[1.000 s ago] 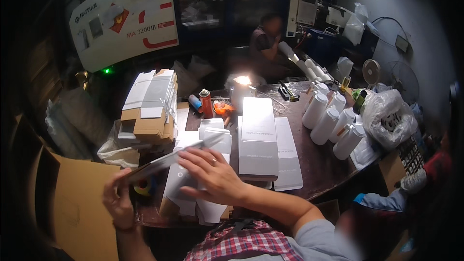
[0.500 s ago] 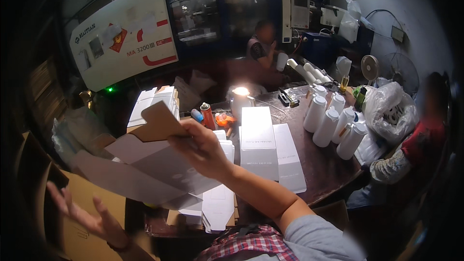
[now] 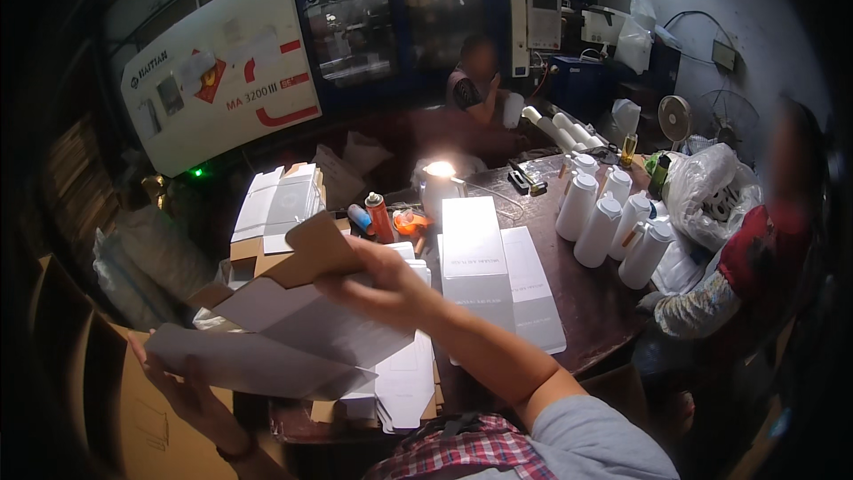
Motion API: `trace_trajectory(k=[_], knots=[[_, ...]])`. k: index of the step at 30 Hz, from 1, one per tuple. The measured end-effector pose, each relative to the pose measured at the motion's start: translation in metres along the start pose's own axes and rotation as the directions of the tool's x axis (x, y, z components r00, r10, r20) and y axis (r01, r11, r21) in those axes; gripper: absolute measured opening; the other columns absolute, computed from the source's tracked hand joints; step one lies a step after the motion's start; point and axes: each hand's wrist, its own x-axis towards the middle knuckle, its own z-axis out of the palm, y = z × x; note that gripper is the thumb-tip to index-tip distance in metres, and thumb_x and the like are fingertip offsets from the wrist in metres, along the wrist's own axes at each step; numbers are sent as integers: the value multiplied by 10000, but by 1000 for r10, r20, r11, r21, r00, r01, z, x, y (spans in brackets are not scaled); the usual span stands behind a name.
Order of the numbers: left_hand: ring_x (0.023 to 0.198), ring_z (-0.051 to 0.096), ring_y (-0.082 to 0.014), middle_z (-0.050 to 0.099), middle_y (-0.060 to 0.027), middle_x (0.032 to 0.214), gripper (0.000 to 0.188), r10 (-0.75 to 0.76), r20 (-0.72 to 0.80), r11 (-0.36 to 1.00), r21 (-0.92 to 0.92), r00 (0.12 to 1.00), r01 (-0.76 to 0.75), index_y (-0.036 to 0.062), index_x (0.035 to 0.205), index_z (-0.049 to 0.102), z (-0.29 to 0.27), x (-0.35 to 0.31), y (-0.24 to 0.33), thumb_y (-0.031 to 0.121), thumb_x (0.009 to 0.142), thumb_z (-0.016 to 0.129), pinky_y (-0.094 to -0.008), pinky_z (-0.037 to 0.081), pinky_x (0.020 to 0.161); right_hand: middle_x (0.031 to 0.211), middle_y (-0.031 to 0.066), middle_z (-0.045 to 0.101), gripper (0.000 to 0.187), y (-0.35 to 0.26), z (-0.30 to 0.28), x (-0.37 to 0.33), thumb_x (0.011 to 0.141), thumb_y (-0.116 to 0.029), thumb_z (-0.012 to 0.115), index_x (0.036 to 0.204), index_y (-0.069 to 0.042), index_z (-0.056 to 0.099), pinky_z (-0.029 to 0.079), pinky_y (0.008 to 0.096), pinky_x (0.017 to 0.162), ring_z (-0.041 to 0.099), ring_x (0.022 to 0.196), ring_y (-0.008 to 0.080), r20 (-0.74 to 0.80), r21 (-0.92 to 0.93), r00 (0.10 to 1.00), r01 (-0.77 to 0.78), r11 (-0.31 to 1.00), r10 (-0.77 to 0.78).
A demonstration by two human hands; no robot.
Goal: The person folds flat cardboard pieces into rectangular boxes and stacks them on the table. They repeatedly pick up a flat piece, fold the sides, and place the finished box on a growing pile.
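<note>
I hold a partly unfolded white carton blank (image 3: pixel 275 329) with brown inner flaps in front of me, above the table's near left edge. My left hand (image 3: pixel 182 391) supports it from underneath at its lower left end. My right hand (image 3: pixel 386 280) grips its upper right edge, close to a raised brown flap. Below it, a stack of flat white carton blanks (image 3: pixel 404 373) lies on the dark table (image 3: pixel 595 302). A folded white box (image 3: pixel 475 244) lies just right of my right hand, on more flat blanks.
Several white plastic bottles (image 3: pixel 609 218) stand at the table's right, beside a clear plastic bag (image 3: pixel 711 196). A person in a red and patterned sleeve (image 3: pixel 729 289) sits at right; another person (image 3: pixel 475 84) sits behind the table. Stacked blanks on a brown box (image 3: pixel 280 204) lie at left. A lit lamp (image 3: pixel 440 171) glows at centre.
The flat blank has been lifted off the stack and opened out into a wider shape. My left hand went from its edge to beneath it; my right hand rose with it.
</note>
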Motion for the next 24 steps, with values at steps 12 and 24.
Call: trace_trajectory(k=[12,24], knots=[[1264,464,-278,417,-178,1431,440,-224,321,894,-309,920,325,20,1248,545,-15,-11,-10,357,965,525,-406,382,1039,991,10,667,278,41,-1,-3,905,-94,660,1166,-3,639,477,207,806,587,910,50,-138,333,969,-150,931,206],[1275,442,-331,414,-201,1415,616,-12,189,948,-310,982,71,-14,1379,386,39,-43,53,473,1023,264,-477,306,1095,1313,84,498,577,69,24,-4,855,15,503,1407,-76,363,373,300,1019,475,1193,154,1,410,982,-174,895,191]])
